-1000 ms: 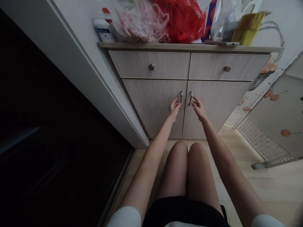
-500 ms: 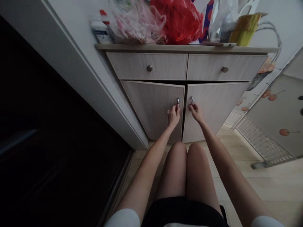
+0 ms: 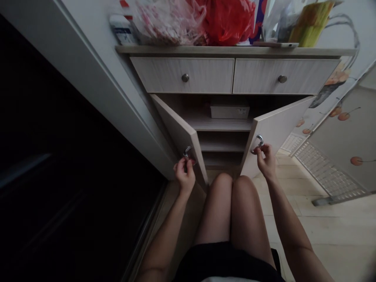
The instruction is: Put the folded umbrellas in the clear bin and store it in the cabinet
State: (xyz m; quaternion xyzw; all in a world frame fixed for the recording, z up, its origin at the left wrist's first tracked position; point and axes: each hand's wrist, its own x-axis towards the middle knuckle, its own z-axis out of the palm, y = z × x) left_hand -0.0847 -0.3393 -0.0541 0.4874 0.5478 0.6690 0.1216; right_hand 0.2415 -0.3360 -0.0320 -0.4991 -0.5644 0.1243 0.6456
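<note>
Both doors of a pale wood-grain cabinet (image 3: 182,76) stand swung open towards me. My left hand (image 3: 185,174) is curled around the metal handle (image 3: 187,152) of the left door (image 3: 176,133). My right hand (image 3: 266,161) grips the curved metal handle (image 3: 258,143) of the right door (image 3: 273,137). Between the doors, inner shelves (image 3: 221,147) show, with a white flat box (image 3: 229,111) on the upper shelf. The lower shelves are dim, and I cannot tell if anything lies on them.
Two drawers with round knobs sit above the doors. On the countertop (image 3: 235,51) are a red plastic bag (image 3: 226,23), a pink-printed bag (image 3: 167,23) and a white bottle (image 3: 121,29). A dark doorway lies to the left; a tiled floor and a cherry-patterned panel lie to the right.
Both cabinet doors have swung outward from nearly closed to wide open, each following my hand. The shelves and white box inside are now visible.
</note>
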